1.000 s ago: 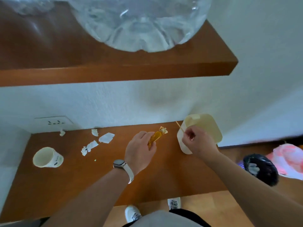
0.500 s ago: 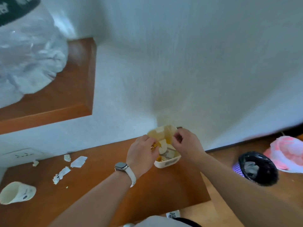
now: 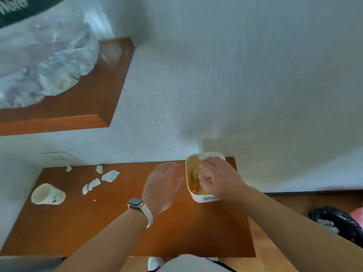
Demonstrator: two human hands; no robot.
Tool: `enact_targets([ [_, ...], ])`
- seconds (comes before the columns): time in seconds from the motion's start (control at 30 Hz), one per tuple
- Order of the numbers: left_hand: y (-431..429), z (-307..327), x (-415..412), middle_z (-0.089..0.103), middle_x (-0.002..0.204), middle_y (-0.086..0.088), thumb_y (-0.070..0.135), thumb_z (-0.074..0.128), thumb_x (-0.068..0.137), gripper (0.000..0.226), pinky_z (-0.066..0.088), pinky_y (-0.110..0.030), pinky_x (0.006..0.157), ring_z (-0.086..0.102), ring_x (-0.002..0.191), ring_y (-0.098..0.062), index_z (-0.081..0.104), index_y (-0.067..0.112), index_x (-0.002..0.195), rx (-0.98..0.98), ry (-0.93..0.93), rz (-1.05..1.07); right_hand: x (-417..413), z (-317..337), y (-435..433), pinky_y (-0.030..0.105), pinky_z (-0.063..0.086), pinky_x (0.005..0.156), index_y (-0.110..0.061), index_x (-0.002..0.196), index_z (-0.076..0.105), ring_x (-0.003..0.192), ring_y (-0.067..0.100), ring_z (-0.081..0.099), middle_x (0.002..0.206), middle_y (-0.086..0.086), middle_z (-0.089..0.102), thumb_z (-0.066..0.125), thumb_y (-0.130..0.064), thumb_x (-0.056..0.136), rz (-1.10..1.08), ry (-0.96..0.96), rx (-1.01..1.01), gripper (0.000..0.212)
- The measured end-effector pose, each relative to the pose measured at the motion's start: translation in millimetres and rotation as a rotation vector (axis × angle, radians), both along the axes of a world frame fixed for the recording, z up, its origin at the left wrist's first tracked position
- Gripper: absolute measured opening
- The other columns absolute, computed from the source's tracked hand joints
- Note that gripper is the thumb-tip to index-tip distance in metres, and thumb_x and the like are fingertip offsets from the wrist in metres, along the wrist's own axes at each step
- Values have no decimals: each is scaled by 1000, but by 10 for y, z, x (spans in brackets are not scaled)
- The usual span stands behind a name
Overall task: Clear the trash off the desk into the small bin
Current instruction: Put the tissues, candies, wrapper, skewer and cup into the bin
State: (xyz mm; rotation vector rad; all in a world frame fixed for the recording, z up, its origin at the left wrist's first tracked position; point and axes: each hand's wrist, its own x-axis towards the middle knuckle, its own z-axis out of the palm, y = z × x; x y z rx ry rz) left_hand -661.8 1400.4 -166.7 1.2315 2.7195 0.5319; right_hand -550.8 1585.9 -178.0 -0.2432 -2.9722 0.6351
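Now both grips spread: right hand (image 3: 219, 178) over small bin (image 3: 203, 198), left hand (image 3: 163, 186) beside it.

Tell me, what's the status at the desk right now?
Left grip loose beside bin. Right grip over bin, fingers inside. Paper scraps and cup on desk. Nothing blocks them.

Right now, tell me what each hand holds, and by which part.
The left hand holds nothing; its fingers lie straight beside the small bin. The right hand has its fingers inside it, over the trash; whether they pinch anything cannot be told.
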Motion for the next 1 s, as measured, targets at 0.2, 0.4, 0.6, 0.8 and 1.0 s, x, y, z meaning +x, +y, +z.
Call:
enact_targets([
  [0.2,-552,-19,-136,52,140,2,38,54,94,42,33,-38,109,45,132,-19,53,22,133,-92,62,85,-348,80,-326,38,44,98,-16,120,61,114,20,55,123,0,62,44,-44,94,167,53,104,41],
  [0.4,-1123,-59,-303,50,143,2,43,52,94,45,31,-41,110,43,135,-21,50,25,135,-186,126,155,-725,121,-816,42,44,101,-19,127,55,124,21,51,134,2,57,38,-50,94,289,-7,148,48],
  [0.6,-1729,-97,-578,50,144,0,45,51,93,46,35,-46,110,44,135,-24,51,26,136,-214,117,227,-1046,64,-1347,38,36,106,-21,128,54,128,21,48,137,0,54,43,-51,95,339,-43,217,47],
  [0.8,-2495,-222,-944,43,150,1,49,45,96,49,28,-45,113,36,140,-24,45,28,141,-264,61,293,-1462,-21,-1938,39,34,108,-21,132,51,132,22,45,141,1,51,42,-53,95,385,-112,274,50],
  [1.0,-3241,-408,-1324,36,155,1,49,41,97,52,23,-43,115,29,144,-23,39,29,145,-280,7,351,-1870,-105,-2544,38,31,111,-21,136,48,134,21,43,144,0,48,44,-52,95,404,-167,297,51],
])
